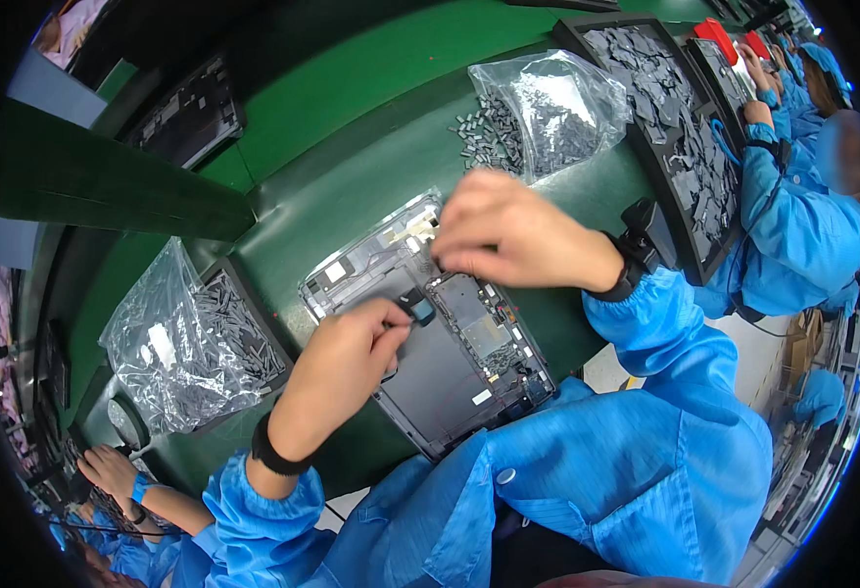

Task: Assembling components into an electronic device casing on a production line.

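An opened tablet-like device (430, 367) lies on the green table in front of me, its circuit board (479, 328) and connectors exposed on the right side. My left hand (347, 358) is over its left half, thumb and forefinger pinched on a small dark square part (417, 307) with a teal-looking face. Over the upper right part of the device, my right hand (508, 233) has its fingers curled together. It is somewhat blurred, and whatever its fingertips may hold is hidden.
Small black pieces (489, 132) spill beside a clear plastic bag (572, 108) at the back. Dark trays of flat grey parts (694, 176) stand at right. Another bag (170, 343) overlaps a tray of thin strips (244, 333) at left. Co-workers in blue sit on both sides.
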The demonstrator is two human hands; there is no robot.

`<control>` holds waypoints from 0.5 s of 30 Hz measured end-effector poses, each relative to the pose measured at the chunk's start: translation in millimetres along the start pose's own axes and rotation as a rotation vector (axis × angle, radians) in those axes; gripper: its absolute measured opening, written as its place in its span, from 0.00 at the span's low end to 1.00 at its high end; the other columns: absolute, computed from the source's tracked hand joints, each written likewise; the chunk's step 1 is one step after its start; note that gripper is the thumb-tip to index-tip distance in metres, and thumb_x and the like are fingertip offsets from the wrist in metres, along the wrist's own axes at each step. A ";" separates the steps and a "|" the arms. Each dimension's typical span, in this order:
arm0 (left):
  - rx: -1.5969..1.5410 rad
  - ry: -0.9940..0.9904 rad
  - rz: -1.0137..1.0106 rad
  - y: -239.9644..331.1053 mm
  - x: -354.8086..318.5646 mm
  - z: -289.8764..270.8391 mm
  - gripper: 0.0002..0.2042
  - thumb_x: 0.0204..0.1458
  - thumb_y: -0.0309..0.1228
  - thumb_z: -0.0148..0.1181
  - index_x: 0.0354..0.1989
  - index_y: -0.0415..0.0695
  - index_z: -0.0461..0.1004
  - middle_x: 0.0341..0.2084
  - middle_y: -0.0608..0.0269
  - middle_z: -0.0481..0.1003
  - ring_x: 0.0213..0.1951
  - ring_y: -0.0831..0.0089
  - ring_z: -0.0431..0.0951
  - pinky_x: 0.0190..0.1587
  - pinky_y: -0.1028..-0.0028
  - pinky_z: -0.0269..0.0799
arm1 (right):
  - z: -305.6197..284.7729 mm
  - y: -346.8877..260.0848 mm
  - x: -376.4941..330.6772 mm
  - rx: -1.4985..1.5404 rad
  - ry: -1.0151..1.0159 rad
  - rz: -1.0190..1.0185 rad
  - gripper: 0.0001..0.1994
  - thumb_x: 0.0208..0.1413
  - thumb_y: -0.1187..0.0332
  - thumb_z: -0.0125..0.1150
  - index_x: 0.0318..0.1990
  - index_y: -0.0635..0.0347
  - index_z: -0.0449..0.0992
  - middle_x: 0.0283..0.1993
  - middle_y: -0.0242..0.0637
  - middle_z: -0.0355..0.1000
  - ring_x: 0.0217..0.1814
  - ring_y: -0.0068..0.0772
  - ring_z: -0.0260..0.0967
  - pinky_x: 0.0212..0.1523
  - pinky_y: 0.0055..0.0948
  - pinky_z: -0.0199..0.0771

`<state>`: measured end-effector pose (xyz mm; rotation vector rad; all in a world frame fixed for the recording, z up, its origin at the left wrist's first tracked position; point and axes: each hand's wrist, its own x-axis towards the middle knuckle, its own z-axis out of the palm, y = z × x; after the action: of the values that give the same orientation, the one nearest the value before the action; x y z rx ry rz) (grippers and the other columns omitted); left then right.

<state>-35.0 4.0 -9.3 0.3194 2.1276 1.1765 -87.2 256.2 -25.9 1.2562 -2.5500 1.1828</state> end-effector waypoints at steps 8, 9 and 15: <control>-0.511 0.331 -0.054 -10.3 -21.1 -3.5 0.08 0.56 0.20 0.57 0.42 0.32 0.76 0.22 0.62 0.76 0.19 0.80 0.72 0.24 0.79 0.71 | -8.8 73.9 29.4 -0.592 0.221 0.237 0.03 0.45 0.72 0.64 0.27 0.60 0.77 0.30 0.39 0.73 0.38 0.45 0.69 0.42 0.39 0.72; -0.570 0.386 -0.028 -15.6 -21.7 -1.7 0.08 0.57 0.22 0.57 0.41 0.31 0.76 0.22 0.63 0.75 0.19 0.80 0.72 0.25 0.78 0.72 | -4.9 76.2 30.8 -0.635 0.190 0.260 0.03 0.45 0.72 0.63 0.27 0.61 0.76 0.30 0.40 0.73 0.38 0.45 0.69 0.43 0.39 0.72; -1.068 0.384 -0.003 -27.6 -26.5 5.0 0.13 0.61 0.31 0.55 0.45 0.31 0.74 0.26 0.67 0.73 0.25 0.81 0.71 0.34 0.75 0.74 | 1.4 80.9 33.1 -0.747 0.153 0.268 0.03 0.47 0.73 0.61 0.27 0.62 0.75 0.29 0.42 0.73 0.38 0.45 0.70 0.43 0.40 0.72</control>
<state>-9.1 -21.7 -22.1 -0.4216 1.4590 2.2810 -165.4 263.9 -64.2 0.6388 -2.6759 0.2439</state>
